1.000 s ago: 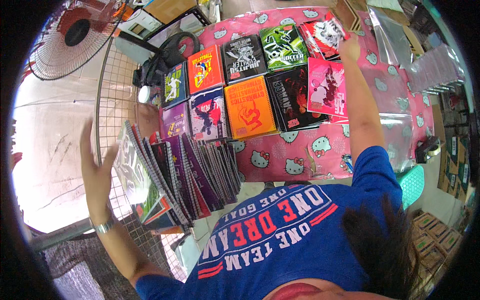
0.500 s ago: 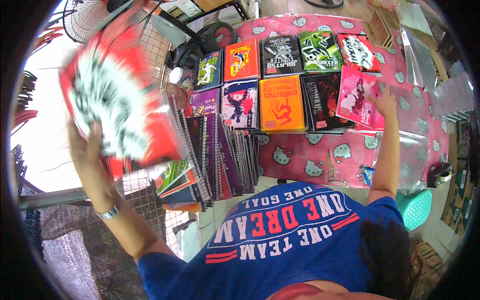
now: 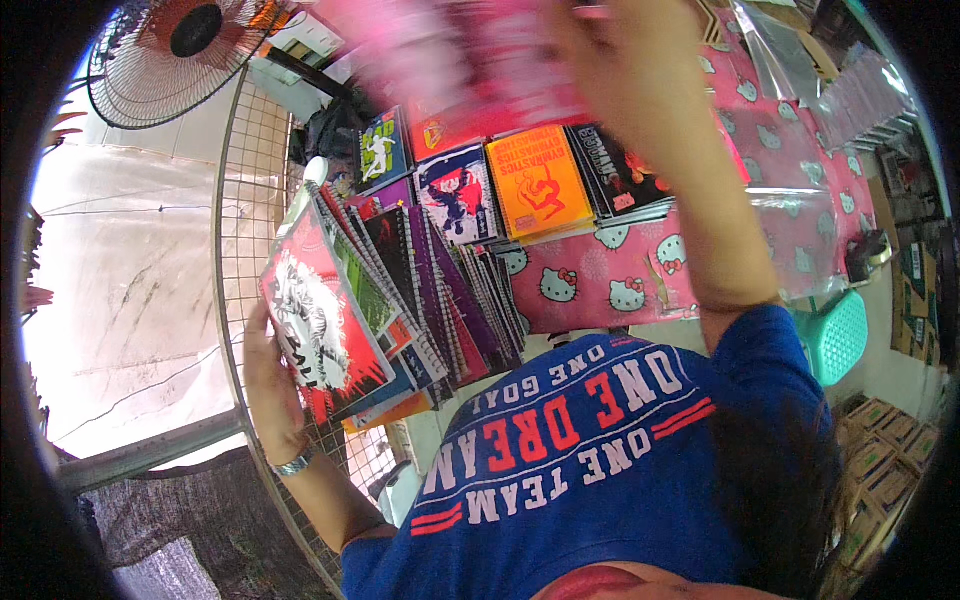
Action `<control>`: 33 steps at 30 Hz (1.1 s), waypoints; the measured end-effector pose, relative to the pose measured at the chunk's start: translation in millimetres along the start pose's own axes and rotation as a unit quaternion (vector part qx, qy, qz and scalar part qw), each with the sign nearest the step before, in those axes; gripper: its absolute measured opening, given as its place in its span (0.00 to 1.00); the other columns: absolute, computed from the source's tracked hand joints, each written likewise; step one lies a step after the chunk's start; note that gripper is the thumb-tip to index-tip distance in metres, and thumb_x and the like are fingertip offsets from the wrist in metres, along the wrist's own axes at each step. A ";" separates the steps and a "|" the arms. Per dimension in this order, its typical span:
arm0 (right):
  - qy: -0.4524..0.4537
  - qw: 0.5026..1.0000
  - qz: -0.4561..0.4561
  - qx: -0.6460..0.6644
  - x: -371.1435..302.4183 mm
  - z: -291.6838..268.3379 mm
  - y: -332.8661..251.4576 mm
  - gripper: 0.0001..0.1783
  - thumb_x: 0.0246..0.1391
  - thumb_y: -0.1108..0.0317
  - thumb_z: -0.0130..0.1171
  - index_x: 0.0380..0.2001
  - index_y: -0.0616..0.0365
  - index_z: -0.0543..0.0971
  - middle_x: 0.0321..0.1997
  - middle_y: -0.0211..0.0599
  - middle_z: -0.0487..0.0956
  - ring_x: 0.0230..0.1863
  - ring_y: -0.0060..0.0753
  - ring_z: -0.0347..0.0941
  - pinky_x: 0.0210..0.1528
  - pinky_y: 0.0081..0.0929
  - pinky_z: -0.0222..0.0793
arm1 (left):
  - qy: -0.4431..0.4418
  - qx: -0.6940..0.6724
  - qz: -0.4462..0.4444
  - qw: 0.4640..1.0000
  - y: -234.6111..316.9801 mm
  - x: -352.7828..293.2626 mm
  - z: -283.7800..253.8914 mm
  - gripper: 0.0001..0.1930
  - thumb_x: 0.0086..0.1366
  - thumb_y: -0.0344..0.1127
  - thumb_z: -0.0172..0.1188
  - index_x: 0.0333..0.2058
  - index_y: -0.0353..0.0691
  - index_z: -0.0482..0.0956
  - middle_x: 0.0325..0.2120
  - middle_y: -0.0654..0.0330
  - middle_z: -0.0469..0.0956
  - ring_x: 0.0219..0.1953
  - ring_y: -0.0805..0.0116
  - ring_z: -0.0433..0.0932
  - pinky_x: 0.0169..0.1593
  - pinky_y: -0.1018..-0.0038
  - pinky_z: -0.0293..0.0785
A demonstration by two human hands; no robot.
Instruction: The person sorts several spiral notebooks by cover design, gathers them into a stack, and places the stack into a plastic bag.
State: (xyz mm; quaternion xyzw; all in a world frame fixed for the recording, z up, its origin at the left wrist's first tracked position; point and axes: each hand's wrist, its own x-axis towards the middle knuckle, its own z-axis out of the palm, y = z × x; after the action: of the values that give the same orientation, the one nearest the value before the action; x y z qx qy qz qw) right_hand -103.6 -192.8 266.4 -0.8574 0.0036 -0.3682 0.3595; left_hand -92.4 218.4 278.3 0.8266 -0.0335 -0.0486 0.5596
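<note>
My left hand (image 3: 268,385) grips the outer edge of a red notebook (image 3: 318,325) with a black-and-white picture, tilted against the end of a leaning row of spiral notebooks (image 3: 450,300). Up over the table, my right hand (image 3: 615,75) carries a pink notebook (image 3: 440,60); both are smeared by motion. Beneath them lie stacks of sports notebooks: a dark blue one (image 3: 382,150), a white one (image 3: 456,195), an orange gymnastics one (image 3: 540,185) and a black one (image 3: 622,175). The pink notebook and my right forearm hide much of the back row.
A pink cartoon-cat cloth (image 3: 590,290) covers the table. Clear plastic sleeves (image 3: 790,215) lie at its right, near a tape dispenser (image 3: 868,255). A green stool (image 3: 835,340) stands below. Wire mesh (image 3: 235,220) and a fan (image 3: 190,50) are at the left.
My left hand has brought the red notebook down and right, onto the end of the leaning row. My right hand has lifted the pink notebook off its stack and swung it up and left.
</note>
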 end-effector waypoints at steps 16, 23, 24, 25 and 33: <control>-0.296 0.838 -0.088 -0.450 -225.8 42.8 170.6 0.33 0.45 0.71 0.56 0.58 0.52 0.66 0.59 0.51 0.67 0.58 0.46 0.67 0.54 0.42 0.67 | -0.045 0.148 0.036 0.987 -1.8 16.6 14.5 0.33 0.68 0.36 0.51 0.67 0.40 0.46 0.67 0.52 0.49 0.65 0.65 0.55 0.65 0.70 0.51; -0.051 0.982 0.103 -0.153 -105.9 33.8 127.6 0.19 0.49 0.74 0.51 0.47 0.56 0.75 0.36 0.48 0.79 0.35 0.52 0.77 0.36 0.41 0.73 | -0.021 -0.179 -0.048 0.983 3.5 15.3 6.1 0.28 0.67 0.36 0.51 0.62 0.34 0.54 0.57 0.50 0.66 0.55 0.64 0.69 0.57 0.68 0.67; 0.004 0.990 0.105 -0.091 -87.3 32.2 113.5 0.19 0.49 0.74 0.51 0.48 0.55 0.75 0.37 0.49 0.79 0.36 0.53 0.76 0.37 0.40 0.73 | 0.011 -0.148 -0.031 0.988 2.1 19.1 4.7 0.28 0.66 0.37 0.51 0.62 0.34 0.56 0.57 0.50 0.66 0.56 0.63 0.68 0.58 0.67 0.65; 0.054 0.996 0.042 -0.066 -64.7 33.6 93.0 0.18 0.53 0.72 0.54 0.48 0.55 0.74 0.35 0.49 0.79 0.36 0.50 0.77 0.36 0.36 0.71 | 0.046 -0.106 -0.031 0.993 0.3 17.7 -2.0 0.28 0.66 0.37 0.52 0.61 0.34 0.57 0.57 0.51 0.65 0.57 0.62 0.67 0.60 0.66 0.64; 0.062 0.947 -0.313 -0.030 109.5 7.8 -64.3 0.21 0.50 0.66 0.56 0.50 0.48 0.74 0.40 0.43 0.78 0.41 0.46 0.76 0.41 0.39 0.72 | 0.015 0.121 0.409 0.904 125.1 99.4 9.0 0.27 0.69 0.40 0.44 0.62 0.31 0.58 0.63 0.48 0.58 0.67 0.62 0.52 0.69 0.60 0.42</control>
State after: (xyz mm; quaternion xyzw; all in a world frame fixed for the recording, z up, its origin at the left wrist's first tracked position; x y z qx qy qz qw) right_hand -35.4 -170.1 371.4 -0.8012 -0.2318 -0.5146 0.1987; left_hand 5.1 152.7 386.9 0.8024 -0.3663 0.2012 0.4260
